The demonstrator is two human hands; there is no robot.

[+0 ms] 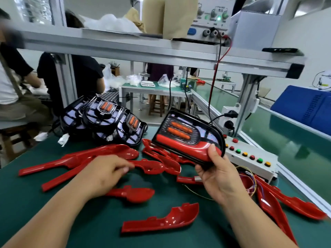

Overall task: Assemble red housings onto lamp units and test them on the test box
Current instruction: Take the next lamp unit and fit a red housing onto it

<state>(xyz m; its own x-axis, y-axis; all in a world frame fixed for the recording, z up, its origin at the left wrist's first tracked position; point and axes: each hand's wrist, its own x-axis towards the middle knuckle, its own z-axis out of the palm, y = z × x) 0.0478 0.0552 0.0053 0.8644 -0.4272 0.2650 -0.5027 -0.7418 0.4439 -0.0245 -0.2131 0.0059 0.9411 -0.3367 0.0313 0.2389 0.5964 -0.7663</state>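
Observation:
My right hand (217, 173) grips a black lamp unit (188, 134) by its lower corner and holds it tilted above the mat; a red housing sits along its lower edge, under my thumb. My left hand (105, 173) hovers palm down over loose red housings (100, 154), fingers loosely curled, the fingertips close to one housing (152, 166); contact is unclear. A pile of bare black lamp units (107, 122) lies at the back left. The white test box (250, 158), with red, green and yellow buttons, stands just right of the held lamp.
More red housings lie near me (161, 219) and at the right (290, 203), over thin coloured wires (250, 181). A power supply (211, 18) sits on the overhead shelf. A conveyor (286, 129) runs along the right. People work at the left.

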